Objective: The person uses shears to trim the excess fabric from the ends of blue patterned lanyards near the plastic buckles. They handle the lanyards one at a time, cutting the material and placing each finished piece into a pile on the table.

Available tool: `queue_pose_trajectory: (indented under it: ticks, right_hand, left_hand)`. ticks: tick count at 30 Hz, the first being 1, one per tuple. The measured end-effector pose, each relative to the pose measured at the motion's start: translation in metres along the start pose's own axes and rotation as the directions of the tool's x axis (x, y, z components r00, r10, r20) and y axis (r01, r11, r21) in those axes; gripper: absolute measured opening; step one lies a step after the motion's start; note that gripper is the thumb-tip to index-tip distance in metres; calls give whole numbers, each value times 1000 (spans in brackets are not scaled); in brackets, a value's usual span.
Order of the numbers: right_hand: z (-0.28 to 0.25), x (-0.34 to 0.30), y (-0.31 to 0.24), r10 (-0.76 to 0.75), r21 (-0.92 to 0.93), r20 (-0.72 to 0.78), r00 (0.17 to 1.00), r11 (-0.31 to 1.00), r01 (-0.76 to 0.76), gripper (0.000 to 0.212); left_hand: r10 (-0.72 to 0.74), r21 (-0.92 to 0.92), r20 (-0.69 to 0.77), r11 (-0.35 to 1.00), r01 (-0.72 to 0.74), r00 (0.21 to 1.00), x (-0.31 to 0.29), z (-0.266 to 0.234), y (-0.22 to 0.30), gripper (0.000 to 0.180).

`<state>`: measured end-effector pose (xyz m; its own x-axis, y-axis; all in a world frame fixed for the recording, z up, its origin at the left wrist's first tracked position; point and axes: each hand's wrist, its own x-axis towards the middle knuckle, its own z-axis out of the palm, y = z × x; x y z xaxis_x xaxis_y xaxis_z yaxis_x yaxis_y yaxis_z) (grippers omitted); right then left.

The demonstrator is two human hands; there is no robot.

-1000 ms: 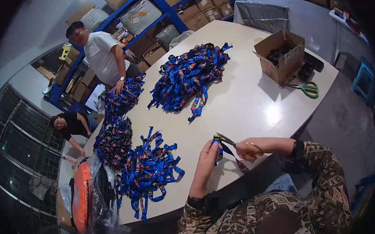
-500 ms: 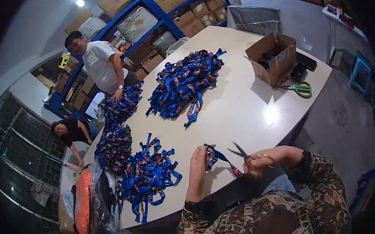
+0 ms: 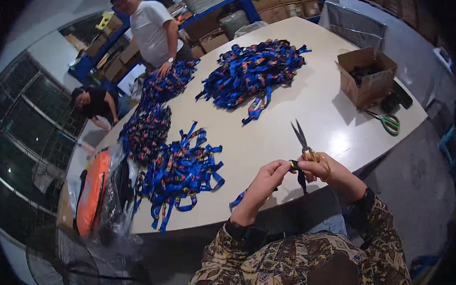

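My left hand [image 3: 268,180] is closed, pinching a blue-and-black printed strap [image 3: 293,165] in front of me at the near table edge. Right beside it, my right hand [image 3: 318,168] grips scissors [image 3: 303,138] with gold-coloured handles and dark blades. The blades point up and away, slightly parted. The fingertips of this hand also meet the strap, and a dark end of it hangs between the hands. Some blue strap shows beside my left wrist. Left of my hands lies a loose pile of blue printed straps [image 3: 180,171].
Another strap heap [image 3: 255,71] lies mid-table, with bundled straps [image 3: 147,128] along the left side. A cardboard box [image 3: 366,78] and green-handled scissors [image 3: 390,124] are at the right. An orange item [image 3: 93,193] in plastic stands at the left edge. Two people are across the table.
My hands have come together, and the right one has brought the scissors upright beside the strap. The view has shifted. The co-workers' heads have turned down.
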<state>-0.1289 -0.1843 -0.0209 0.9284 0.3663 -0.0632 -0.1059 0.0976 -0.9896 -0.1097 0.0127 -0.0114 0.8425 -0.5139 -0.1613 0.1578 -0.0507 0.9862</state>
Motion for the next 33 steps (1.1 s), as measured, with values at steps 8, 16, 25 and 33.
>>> queue_pose_trajectory:
  ticks: [8,16,25,33]
  right_hand:
    - [13,-3,-24,109,-144,48,993,984,-101,28]
    - [9,-6,-20,112,-111,132,985,989,-98,30]
    - [-3,-1,35,38,-21,15,999,999,-37,24]
    - [7,6,0,-7,10,-33,999,1000,8,26]
  left_hand:
    - [-38,91,107,995,28,994,-5,-14,-6,20]
    - [-18,-36,136,999,24,991,-9,-6,-12,20]
    - [247,-812,23,570,-126,969,-4,-33,11,33]
    - [92,-78,-88,992,-99,992,-2,-3,-4,32]
